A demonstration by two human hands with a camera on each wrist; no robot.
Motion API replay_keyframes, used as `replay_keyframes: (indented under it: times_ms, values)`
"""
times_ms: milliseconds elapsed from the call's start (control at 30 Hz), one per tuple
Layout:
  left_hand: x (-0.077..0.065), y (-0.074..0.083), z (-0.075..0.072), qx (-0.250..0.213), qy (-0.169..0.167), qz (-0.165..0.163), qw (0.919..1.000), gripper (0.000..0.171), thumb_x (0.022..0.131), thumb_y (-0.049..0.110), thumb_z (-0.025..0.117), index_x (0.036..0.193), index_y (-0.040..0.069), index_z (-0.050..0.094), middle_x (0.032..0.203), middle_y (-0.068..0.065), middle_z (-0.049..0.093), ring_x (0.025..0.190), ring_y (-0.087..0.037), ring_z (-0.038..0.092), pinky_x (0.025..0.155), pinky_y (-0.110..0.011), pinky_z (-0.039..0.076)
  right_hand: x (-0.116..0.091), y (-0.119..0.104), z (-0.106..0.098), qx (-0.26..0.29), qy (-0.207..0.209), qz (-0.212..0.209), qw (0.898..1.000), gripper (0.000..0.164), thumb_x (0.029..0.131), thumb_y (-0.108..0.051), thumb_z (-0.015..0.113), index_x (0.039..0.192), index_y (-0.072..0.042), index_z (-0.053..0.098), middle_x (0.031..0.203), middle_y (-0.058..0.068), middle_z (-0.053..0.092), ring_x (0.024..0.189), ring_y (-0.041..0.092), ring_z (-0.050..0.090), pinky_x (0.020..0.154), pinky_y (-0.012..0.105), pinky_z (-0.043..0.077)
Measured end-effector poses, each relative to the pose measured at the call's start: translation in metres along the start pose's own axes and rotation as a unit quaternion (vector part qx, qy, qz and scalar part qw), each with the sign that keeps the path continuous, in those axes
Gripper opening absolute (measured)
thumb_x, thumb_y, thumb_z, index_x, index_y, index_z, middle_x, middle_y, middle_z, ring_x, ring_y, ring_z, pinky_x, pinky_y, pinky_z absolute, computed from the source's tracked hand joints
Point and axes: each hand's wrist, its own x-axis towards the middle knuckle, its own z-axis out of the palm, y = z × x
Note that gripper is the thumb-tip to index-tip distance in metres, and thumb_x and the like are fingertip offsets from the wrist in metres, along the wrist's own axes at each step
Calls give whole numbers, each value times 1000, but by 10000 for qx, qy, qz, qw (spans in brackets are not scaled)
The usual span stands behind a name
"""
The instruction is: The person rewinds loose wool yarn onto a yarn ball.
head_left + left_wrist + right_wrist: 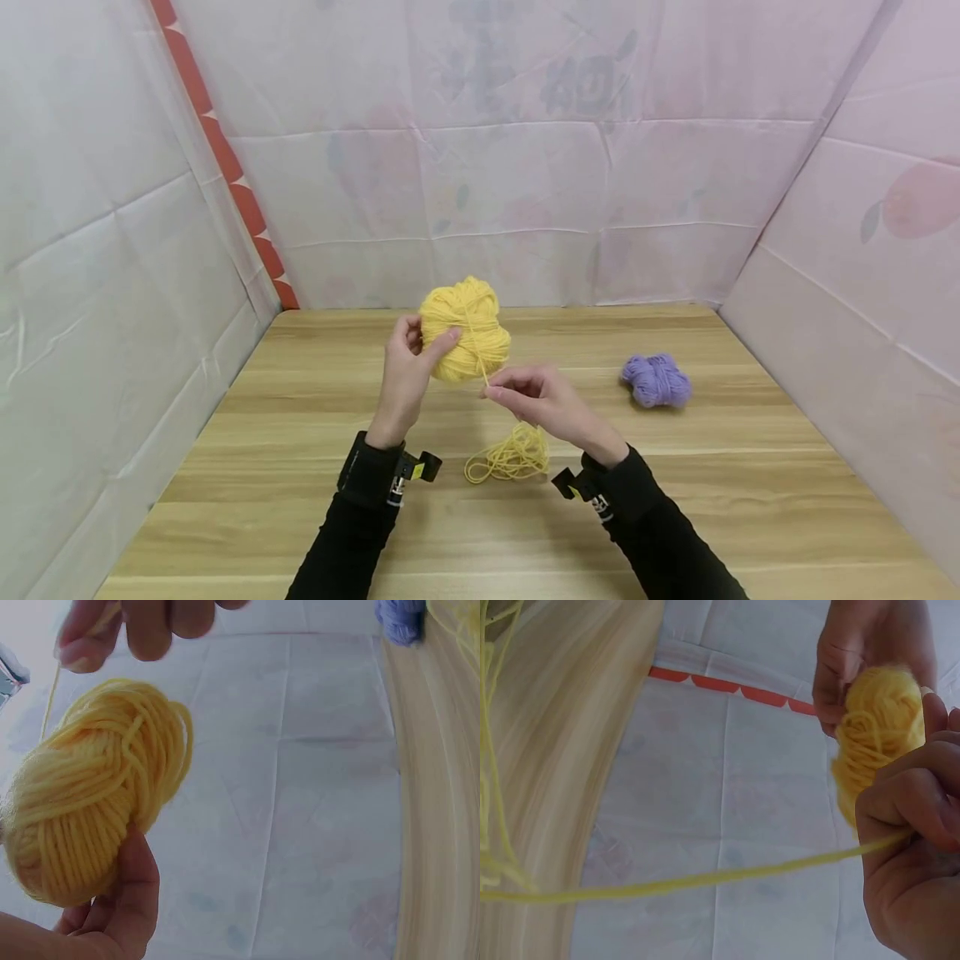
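Note:
In the head view my left hand [407, 367] grips a yellow ball of yarn [467, 329] above the table, its thumb across the near face. Just below and to the right, my right hand [547, 402] pinches a yarn strand [483, 371] that runs up to the ball. From the right hand the same yellow yarn trails away across the right wrist view as a single strand [705, 881]. A loose heap of yellow yarn [513, 456] lies on the table beneath the hands. The left wrist view shows the ball's wound side and the left fingers [139, 892] around its lower end.
A purple yarn ball [657, 381] rests on the wooden table [300, 467], right of the hands. Pale sheets [525, 183] hang as walls behind and on both sides, with a red strip [232, 167] at the back left corner.

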Motion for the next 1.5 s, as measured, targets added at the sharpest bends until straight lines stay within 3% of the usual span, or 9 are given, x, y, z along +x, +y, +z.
replay_keyframes:
  times_ms: [300, 567, 733, 933, 1100, 1200, 1333, 1500]
  values:
    - [-2, 5, 2, -937, -306, -76, 9951, 33, 93, 17, 64, 119, 8, 45, 111, -7, 57, 96, -15, 61, 80, -24, 55, 5, 6, 4, -67, -67, 77, 9999, 22, 97, -15, 57, 106, 1, 70, 58, -1, 41, 44, 6, 33, 39, 22, 30]
    - [-2, 7, 1, -1791, -633, -335, 9812, 29, 95, 13, 59, 121, 9, 45, 112, -8, 58, 97, -15, 63, 81, -24, 55, 7, 13, 3, -122, -53, 303, 9995, 22, 98, -16, 56, 103, -1, 72, 55, -2, 40, 44, 5, 33, 39, 21, 32]
    - [-3, 10, -1, -2066, -969, -562, 9720, 30, 96, 11, 56, 122, 13, 42, 108, -5, 59, 92, -12, 64, 79, -22, 54, 7, 18, -2, -117, -18, 431, 9990, 21, 98, -16, 56, 101, -4, 73, 54, -4, 38, 44, 3, 32, 39, 20, 32]
    - [-4, 12, -5, -2207, -1650, -484, 9601, 39, 98, 8, 50, 135, 13, 39, 109, -3, 61, 92, -12, 65, 80, -23, 55, 4, 20, -12, -93, 27, 631, 9980, 21, 96, -16, 57, 99, -1, 73, 54, -7, 38, 46, 3, 33, 41, 19, 30]
    - [-4, 10, -9, -2055, -2374, -404, 9486, 48, 100, 11, 48, 146, 8, 33, 118, -5, 58, 100, -13, 63, 85, -25, 55, -2, 21, -23, 254, 80, 612, 9978, 17, 96, -12, 56, 100, -7, 72, 57, -6, 38, 50, 6, 34, 45, 22, 29]
    - [-5, 10, -11, -1752, -2709, -433, 9455, 49, 100, 13, 49, 146, 6, 34, 117, -6, 58, 99, -12, 63, 85, -24, 55, -5, 20, -30, 460, 124, 525, 9975, 17, 98, -11, 52, 92, -9, 68, 59, -2, 36, 51, 11, 32, 49, 26, 29]
    - [-6, 9, -11, -1115, -3104, -426, 9431, 48, 97, 12, 54, 143, 6, 39, 115, -7, 59, 97, -14, 65, 84, -27, 56, -9, 16, -38, 690, 286, 734, 9945, 19, 100, -12, 49, 83, -11, 58, 60, -2, 36, 53, 14, 32, 55, 27, 30]
    - [-7, 7, -6, -52, -3480, -348, 9368, 49, 91, 16, 64, 137, 15, 48, 116, -10, 61, 97, -20, 65, 81, -35, 58, -11, 13, -43, 1020, 471, 842, 9901, 18, 101, -16, 48, 86, -13, 58, 66, -5, 42, 56, 8, 36, 54, 26, 30]
